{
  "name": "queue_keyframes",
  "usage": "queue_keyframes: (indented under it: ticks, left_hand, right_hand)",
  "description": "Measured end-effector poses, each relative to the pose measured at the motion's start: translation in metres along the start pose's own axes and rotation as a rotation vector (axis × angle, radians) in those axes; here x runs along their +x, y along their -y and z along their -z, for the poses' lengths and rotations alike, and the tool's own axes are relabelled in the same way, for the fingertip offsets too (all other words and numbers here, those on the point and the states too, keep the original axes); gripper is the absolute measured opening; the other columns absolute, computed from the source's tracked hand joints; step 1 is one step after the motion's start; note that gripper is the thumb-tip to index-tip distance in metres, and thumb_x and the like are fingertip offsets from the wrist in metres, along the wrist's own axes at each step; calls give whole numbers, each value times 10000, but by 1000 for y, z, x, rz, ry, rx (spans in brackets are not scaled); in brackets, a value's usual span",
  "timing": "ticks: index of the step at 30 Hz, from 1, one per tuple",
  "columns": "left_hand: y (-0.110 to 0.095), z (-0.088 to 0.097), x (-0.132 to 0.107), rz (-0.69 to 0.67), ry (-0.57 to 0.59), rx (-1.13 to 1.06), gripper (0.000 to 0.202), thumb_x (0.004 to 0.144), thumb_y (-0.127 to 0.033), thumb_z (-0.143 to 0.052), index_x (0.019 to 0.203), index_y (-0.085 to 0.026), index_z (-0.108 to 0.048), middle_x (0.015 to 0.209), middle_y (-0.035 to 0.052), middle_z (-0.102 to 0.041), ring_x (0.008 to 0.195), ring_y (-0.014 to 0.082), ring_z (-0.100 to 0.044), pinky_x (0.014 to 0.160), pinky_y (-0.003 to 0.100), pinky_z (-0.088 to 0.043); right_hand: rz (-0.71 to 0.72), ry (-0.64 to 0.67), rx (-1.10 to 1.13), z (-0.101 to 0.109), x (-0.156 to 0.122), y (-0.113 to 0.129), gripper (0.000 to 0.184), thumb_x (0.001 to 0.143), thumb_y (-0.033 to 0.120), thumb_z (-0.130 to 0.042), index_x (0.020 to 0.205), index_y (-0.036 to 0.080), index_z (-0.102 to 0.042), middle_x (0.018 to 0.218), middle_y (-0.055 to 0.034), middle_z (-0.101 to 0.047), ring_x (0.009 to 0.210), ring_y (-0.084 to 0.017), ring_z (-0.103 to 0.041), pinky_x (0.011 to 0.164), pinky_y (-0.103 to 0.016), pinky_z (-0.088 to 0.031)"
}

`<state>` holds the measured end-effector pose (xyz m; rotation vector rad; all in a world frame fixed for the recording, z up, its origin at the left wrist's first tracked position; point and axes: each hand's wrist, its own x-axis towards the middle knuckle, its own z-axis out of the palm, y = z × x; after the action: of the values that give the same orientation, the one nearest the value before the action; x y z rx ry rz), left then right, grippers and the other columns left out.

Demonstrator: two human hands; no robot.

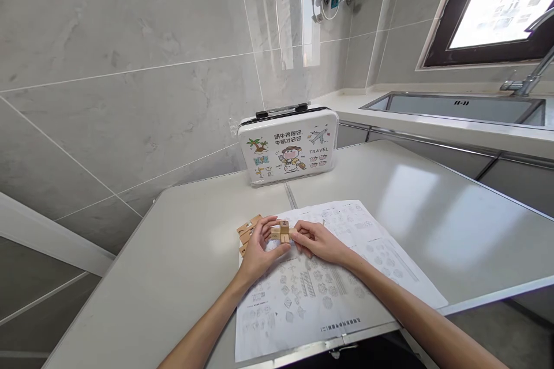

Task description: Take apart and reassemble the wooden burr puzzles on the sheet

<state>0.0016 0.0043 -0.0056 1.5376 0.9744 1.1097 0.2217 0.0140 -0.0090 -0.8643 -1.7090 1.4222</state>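
Observation:
A partly assembled wooden burr puzzle (284, 230), with dark letters on some faces, is held just above a printed sheet (303, 314). My left hand (258, 249) grips it from the left, with the thumb at the near side and the fingers curled round the far side. From the right, my right hand (319, 240) pinches the end of a bar between thumb and fingers. Several loose lettered wooden pieces (244, 236) lie at the sheet's left edge, partly hidden behind my left hand. Small drawings cover the paper.
A white cartoon-printed case (292, 153) with a black handle stands upright at the back of the pale folding table (186, 259), near the tiled wall. A counter with a sink (454, 108) and a faucet (526, 82) lies at the right, under a window.

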Motion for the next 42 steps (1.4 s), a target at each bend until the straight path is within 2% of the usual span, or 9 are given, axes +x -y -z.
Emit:
queue_keyframes:
  ticks: [4, 12, 18, 23, 26, 30, 35, 39, 42]
  left_hand:
    - [-1, -1, -1, -22, -18, 39, 669, 776, -367, -902, 1331, -278, -539, 1398, 102, -612, 1342, 284, -580, 1173, 459, -439]
    - [-6, -2, -3, -18, -20, 81, 635, 790, -363, -887, 1320, -274, -549, 1383, 103, -612, 1325, 288, -591, 1170, 477, -452]
    - [-12, -4, -2, -21, -71, 82, 626, 749, -350, -910, 1271, -274, -572, 1348, 97, -632, 1286, 287, -624, 1151, 480, -471]
    - [-9, -4, -1, 26, -125, 69, 598, 749, -372, -899, 1236, -261, -571, 1335, 108, -634, 1290, 295, -622, 1154, 501, -463]
    - [-9, -4, -1, 21, -122, 70, 608, 755, -377, -896, 1248, -263, -559, 1309, 106, -645, 1291, 289, -616, 1160, 498, -456]
    - [-8, -5, -2, -11, -98, 83, 617, 763, -377, -897, 1259, -270, -545, 1302, 91, -645, 1294, 277, -617, 1152, 458, -466]
    - [-6, -5, -4, -43, -89, 155, 609, 781, -376, -890, 1280, -277, -555, 1338, 84, -636, 1291, 269, -618, 1155, 451, -460]
    - [-7, -6, -5, -54, -87, 174, 604, 773, -368, -894, 1269, -268, -566, 1304, 88, -657, 1263, 274, -636, 1135, 460, -477]
    - [-9, -7, -5, -58, -76, 181, 604, 767, -351, -898, 1265, -262, -568, 1298, 90, -659, 1239, 273, -649, 1128, 468, -480]
  right_hand:
    - [10, 22, 24, 1, -1, 4, 398, 1004, 602, -574, 887, 222, -578, 728, 18, -651, 520, -120, -525, 533, -260, -407]
    - [8, 41, 20, 2, -2, 10, 403, 1012, 605, -551, 880, 224, -566, 671, 34, -597, 522, -124, -491, 546, -263, -394]
    - [130, -106, -262, 1, 0, 2, 339, 1029, 514, -549, 897, 219, -652, 772, -15, -674, 666, -171, -558, 626, -288, -408]
    - [185, -166, -429, -1, 0, -5, 282, 1021, 465, -578, 1052, 220, -714, 841, -29, -709, 674, -173, -564, 646, -296, -419]
    - [145, -147, -389, -1, 0, -1, 327, 1023, 505, -569, 996, 215, -718, 799, -22, -708, 653, -165, -567, 631, -285, -424]
    - [94, -80, -253, -1, 1, 5, 439, 1063, 558, -458, 924, 210, -688, 731, -11, -691, 603, -159, -578, 638, -290, -459]
    - [49, -108, -158, 1, 2, -2, 337, 989, 542, -607, 1099, 232, -680, 701, 5, -658, 609, -180, -593, 604, -299, -458]
    - [43, -154, -221, 2, 4, -8, 303, 949, 499, -655, 1107, 241, -676, 689, 14, -654, 589, -172, -548, 585, -300, -433]
    - [31, -153, -213, 2, 4, -8, 273, 934, 459, -671, 1095, 239, -670, 699, 10, -680, 599, -179, -583, 598, -305, -455]
